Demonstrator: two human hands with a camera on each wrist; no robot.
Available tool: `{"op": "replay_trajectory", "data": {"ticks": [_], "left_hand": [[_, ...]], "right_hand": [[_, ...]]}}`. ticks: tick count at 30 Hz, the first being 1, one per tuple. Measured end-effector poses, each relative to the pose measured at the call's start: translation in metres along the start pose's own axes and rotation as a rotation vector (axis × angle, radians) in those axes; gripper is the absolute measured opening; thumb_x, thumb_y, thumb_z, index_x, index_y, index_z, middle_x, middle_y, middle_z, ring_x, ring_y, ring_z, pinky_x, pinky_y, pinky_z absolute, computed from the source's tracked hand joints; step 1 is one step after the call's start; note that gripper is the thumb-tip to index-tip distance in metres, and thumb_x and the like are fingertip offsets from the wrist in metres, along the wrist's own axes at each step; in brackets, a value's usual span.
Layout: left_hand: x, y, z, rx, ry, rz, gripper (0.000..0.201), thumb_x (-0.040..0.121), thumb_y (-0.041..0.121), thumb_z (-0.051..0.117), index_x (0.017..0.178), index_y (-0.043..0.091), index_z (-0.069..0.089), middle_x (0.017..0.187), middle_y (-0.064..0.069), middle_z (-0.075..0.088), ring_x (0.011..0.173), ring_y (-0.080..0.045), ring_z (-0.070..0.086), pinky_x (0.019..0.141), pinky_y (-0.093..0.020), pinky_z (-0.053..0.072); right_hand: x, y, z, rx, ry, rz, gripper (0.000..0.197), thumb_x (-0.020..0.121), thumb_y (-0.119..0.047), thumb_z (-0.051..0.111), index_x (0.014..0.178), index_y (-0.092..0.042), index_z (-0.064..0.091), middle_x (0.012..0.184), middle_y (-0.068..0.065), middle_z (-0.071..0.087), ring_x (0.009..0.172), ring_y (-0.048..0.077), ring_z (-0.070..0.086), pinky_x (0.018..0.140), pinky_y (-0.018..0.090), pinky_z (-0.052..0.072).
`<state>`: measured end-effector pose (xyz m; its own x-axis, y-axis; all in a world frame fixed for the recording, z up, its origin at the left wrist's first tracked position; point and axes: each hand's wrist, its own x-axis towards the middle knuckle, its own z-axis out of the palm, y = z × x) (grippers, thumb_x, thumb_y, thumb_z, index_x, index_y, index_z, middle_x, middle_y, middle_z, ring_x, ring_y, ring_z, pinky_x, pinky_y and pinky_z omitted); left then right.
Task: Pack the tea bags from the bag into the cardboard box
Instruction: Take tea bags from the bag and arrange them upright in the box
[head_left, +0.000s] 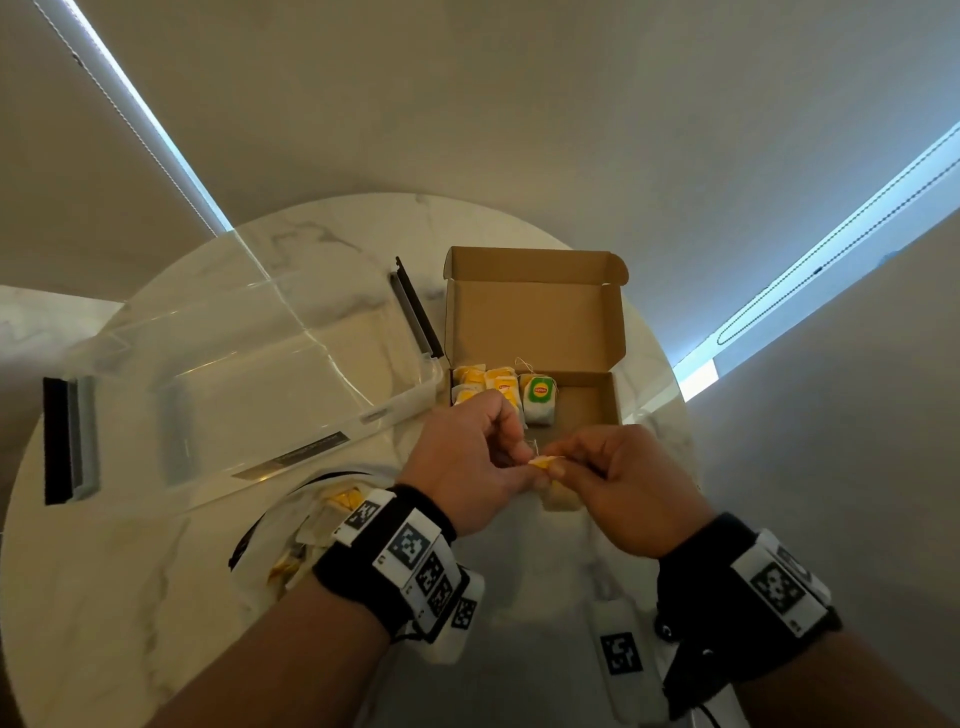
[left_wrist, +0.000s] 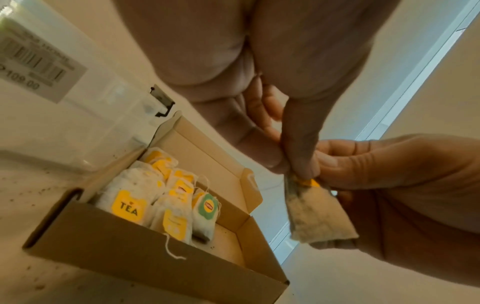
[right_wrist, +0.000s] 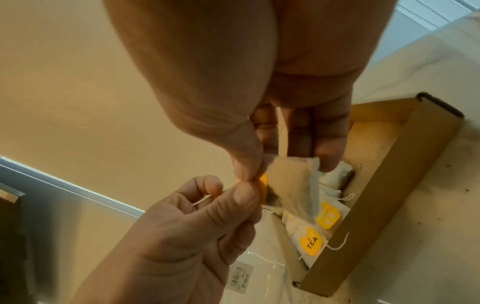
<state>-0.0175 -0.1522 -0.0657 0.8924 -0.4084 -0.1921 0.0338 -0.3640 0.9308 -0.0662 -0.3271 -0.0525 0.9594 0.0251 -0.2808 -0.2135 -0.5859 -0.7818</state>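
A: Nearest the wearer, what's low on the left?

B: The bag (head_left: 291, 540), lying open on the desk (head_left: 130, 571) under the left wrist, with yellow-tagged tea bags showing inside. That is the supply, so I'd judge it sits close for short reaches.

A: And the hands?

B: They meet just in front of the box. The left hand (head_left: 467, 467) has thumb and forefinger pinching the yellow tag (left_wrist: 310, 183), its other fingers curled in. The right hand (head_left: 618, 483) has thumb and fingers pinching the top edge of the sachet (left_wrist: 319, 216), which hangs below in the air, touching nothing else.

A: Why two grips on one sachet?

B: My guess: the tag and string are being tidied against the sachet so it goes in flat without a loose string trailing. I can't make out the string itself between the fingers.

A: Beyond the hands?

B: The box (head_left: 613, 410), lid flap standing open at the far side. The packed tea bags (head_left: 485, 387) stand in rows against its left wall, a green-labelled one (head_left: 539, 397) at their right end. The right part of the floor is bare, probably where the next goes.

A: Farther off?

B: A clear tub (head_left: 234, 364) lies left of the box, just beside it, with a barcode sticker on its wall.
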Motion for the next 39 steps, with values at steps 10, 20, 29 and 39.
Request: {"op": "replay_trajectory", "data": {"ticks": [10, 20, 29, 39], "left_hand": [[0.013, -0.050, -0.015, 0.372, 0.200, -0.435, 0.060, 0.086, 0.035, 0.072, 0.138, 0.025, 0.045, 0.124, -0.001, 0.061, 0.115, -0.023, 0.057, 0.092, -0.032, 0.047], [0.022, -0.069, -0.013, 0.344, 0.120, -0.443, 0.060, 0.082, 0.019, 0.069, 0.135, 0.040, 0.052, 0.117, 0.003, 0.069, 0.109, -0.023, 0.063, 0.095, -0.036, 0.052], [0.014, -0.050, -0.012, 0.351, 0.120, -0.436, 0.048, 0.084, 0.030, 0.071, 0.129, 0.026, 0.055, 0.119, 0.000, 0.066, 0.114, -0.025, 0.060, 0.095, -0.036, 0.050], [-0.082, -0.029, -0.104, 0.356, 0.438, -0.251, 0.017, 0.081, 0.036, 0.074, 0.073, 0.027, 0.062, 0.062, 0.010, 0.062, 0.059, -0.004, 0.057, 0.054, -0.014, 0.040]], "right_hand": [[0.099, 0.049, 0.024, -0.022, 0.192, 0.395, 0.007, 0.093, -0.024, 0.067, 0.100, -0.024, 0.071, 0.102, -0.002, 0.070, 0.099, 0.018, 0.063, 0.088, 0.032, 0.051], [0.117, 0.053, 0.040, -0.042, 0.427, 0.536, 0.015, 0.090, -0.030, 0.069, 0.103, -0.028, 0.078, 0.112, -0.001, 0.071, 0.098, 0.021, 0.063, 0.083, 0.025, 0.046], [0.109, 0.049, 0.036, -0.046, 0.478, 0.500, 0.016, 0.083, -0.036, 0.075, 0.090, -0.025, 0.066, 0.105, 0.002, 0.067, 0.093, 0.022, 0.061, 0.081, 0.034, 0.052], [0.048, -0.021, 0.067, -0.048, 0.050, 0.043, 0.018, 0.081, -0.029, 0.078, 0.077, -0.019, 0.065, 0.065, -0.001, 0.066, 0.061, 0.017, 0.066, 0.057, 0.031, 0.053]]}}
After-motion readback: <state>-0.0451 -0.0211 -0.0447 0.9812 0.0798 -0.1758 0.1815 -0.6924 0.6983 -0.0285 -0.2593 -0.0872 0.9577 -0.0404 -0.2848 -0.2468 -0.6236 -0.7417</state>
